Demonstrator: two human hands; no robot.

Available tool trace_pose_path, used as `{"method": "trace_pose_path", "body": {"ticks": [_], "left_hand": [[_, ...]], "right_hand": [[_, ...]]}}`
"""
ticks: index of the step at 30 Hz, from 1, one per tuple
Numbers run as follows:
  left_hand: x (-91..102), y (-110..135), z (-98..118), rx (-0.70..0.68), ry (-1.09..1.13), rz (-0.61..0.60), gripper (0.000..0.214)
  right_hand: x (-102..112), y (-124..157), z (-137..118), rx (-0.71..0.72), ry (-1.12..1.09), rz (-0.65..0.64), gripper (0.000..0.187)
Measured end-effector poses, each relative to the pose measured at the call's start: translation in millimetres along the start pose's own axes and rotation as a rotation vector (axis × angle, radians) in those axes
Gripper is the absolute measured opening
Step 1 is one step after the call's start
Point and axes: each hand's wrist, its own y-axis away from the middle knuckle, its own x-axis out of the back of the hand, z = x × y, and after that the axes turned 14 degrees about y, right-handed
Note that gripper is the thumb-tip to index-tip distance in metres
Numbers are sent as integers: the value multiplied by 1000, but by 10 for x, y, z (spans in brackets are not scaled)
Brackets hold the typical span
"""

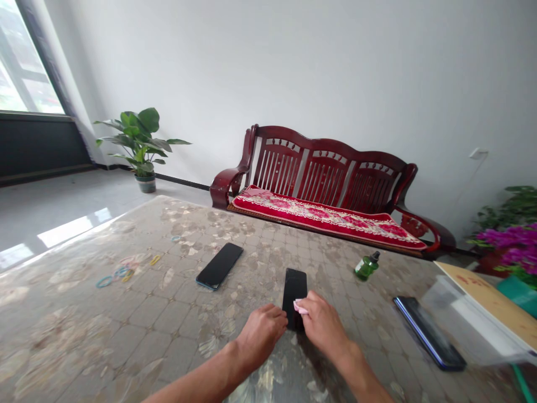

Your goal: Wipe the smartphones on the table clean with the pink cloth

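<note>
A black smartphone (295,285) lies flat on the patterned table cover (138,324), straight in front of me. My left hand (263,330) is closed with its fingertips at the phone's lower left edge. Between the fingers of my right hand (324,320) is a small pink cloth (300,307), pressed down on the phone's dark screen. A second smartphone (220,266) rests to the left, screen up. To the right stands a small green bottle (367,266) with a black cap.
Several coloured hair ties (122,272) lie at the left. On the right are a dark blue phone (428,333), a clear plastic box (453,308) and purple flowers (509,246). Beyond the table stand a red wooden bench (325,182) and a potted plant (145,148).
</note>
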Motion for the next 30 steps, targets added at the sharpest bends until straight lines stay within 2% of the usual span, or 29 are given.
{"method": "trace_pose_path", "body": {"ticks": [3,9,11,19,21,25,30], "left_hand": [[17,-4,11,4,-5,-16,19],[66,-23,42,22,-9,-40,16],[61,-25,42,23,-6,-42,14],[33,-24,22,14,-16,-28,12],[44,-21,24,-3,-14,-14,14],[86,-11,48,-24,2,13,18],[200,-34,165,32,-2,-69,20]], "right_hand": [[-13,40,-5,7,-31,20,34],[-3,-259,9,-85,10,30,31],[18,-283,1,-84,24,29,30],[40,48,13,48,-73,-12,28],[-20,23,75,18,-135,47,29],[-224,-114,215,-54,-266,245,30],[-422,-127,258,-26,-401,380,27]]}}
